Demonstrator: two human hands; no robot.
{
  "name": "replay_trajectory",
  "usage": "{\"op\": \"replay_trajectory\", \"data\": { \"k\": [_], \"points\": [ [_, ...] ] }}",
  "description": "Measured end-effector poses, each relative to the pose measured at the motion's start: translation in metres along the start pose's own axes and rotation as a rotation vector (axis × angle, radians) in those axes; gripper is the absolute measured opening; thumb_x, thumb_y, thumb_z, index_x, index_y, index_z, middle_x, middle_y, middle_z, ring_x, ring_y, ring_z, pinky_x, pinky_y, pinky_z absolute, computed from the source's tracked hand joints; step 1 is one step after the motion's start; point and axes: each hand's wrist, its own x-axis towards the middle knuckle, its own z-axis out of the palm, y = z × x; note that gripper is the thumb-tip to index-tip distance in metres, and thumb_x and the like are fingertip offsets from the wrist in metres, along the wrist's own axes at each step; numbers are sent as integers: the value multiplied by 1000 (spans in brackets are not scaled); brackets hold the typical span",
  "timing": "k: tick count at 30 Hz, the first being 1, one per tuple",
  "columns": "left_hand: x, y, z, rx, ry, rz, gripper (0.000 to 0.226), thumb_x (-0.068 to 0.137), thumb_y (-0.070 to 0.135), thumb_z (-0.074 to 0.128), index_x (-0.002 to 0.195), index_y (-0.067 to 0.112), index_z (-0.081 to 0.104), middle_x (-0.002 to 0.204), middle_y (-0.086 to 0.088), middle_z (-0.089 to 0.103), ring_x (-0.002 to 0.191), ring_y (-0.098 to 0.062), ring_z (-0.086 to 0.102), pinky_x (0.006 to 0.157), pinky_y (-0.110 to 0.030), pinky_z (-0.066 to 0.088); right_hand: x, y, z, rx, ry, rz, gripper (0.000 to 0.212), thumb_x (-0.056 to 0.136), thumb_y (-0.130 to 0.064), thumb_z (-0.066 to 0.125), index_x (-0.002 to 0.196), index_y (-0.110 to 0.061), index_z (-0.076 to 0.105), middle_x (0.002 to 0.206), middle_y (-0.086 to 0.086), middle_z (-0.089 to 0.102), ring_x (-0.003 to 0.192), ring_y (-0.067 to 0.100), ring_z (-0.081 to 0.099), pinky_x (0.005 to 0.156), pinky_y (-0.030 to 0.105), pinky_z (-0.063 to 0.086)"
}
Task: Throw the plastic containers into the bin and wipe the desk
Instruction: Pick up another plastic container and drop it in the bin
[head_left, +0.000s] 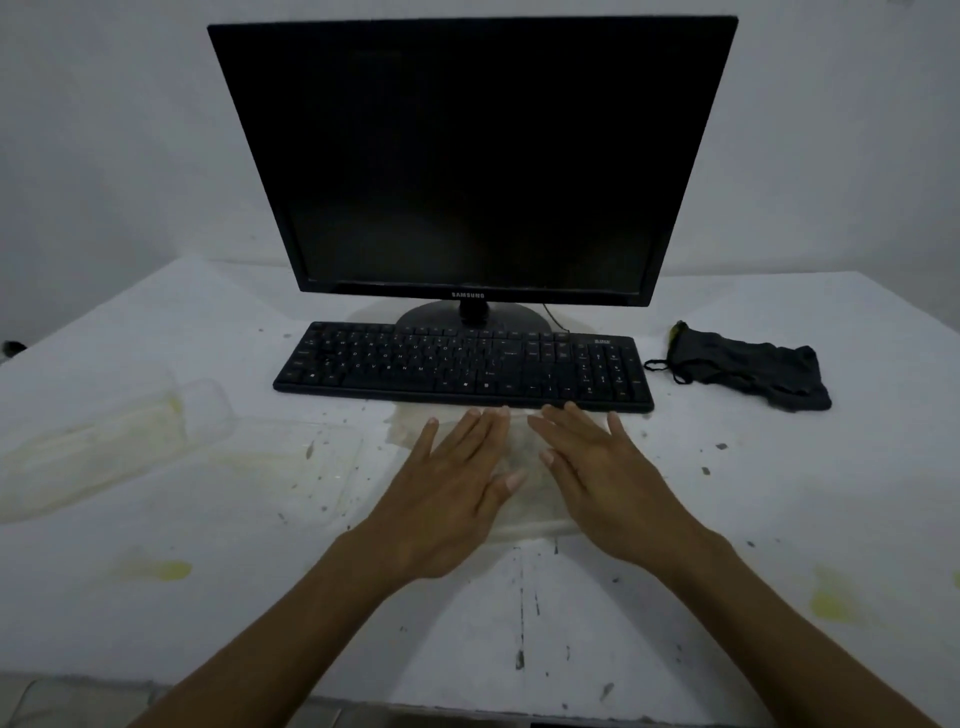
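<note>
Clear plastic containers: I see 1 (524, 467) under both flat palms, just in front of the black keyboard (462, 366), and another (104, 436) at the desk's (779, 519) left. Left hand (447, 499) and right hand (608, 478) lie with straight fingers, gripping nothing; a dark cloth (753, 371) lies right

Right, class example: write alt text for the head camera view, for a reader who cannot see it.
Two open hands, left hand and right hand, lie flat over a clear plastic container on a stained white desk. Behind are a black keyboard and dark monitor; another container lies left, a dark cloth right.
</note>
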Motion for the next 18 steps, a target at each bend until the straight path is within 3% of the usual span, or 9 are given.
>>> {"op": "replay_trajectory", "data": {
  "k": [7,13,18],
  "points": [
    [6,-6,9,-25,31,19,58,86,54,-3,136,31,-22,145,17,-22,138,2,-19,114,-30,-15,1,8,11,-27,-14,5,66,87,-50,0,142,-31,29,152,-6,26,144,10,10,116,36,-4],
    [8,-8,10,-11,-5,7,61,86,57,-4,141,32,-15,155,10,-15,140,-2,-19,116,-34,-13,0,5,7,195,39,32,44,100,-36,26,142,-25,32,151,-5,30,137,-3,10,115,26,-4],
    [7,-9,8,-19,1,12,63,90,57,2,146,29,-7,156,9,-11,139,0,-17,116,-32,-13,-4,1,3,326,102,168,49,98,-36,33,144,-22,27,155,-4,17,143,7,5,114,23,6]
  ]
}}
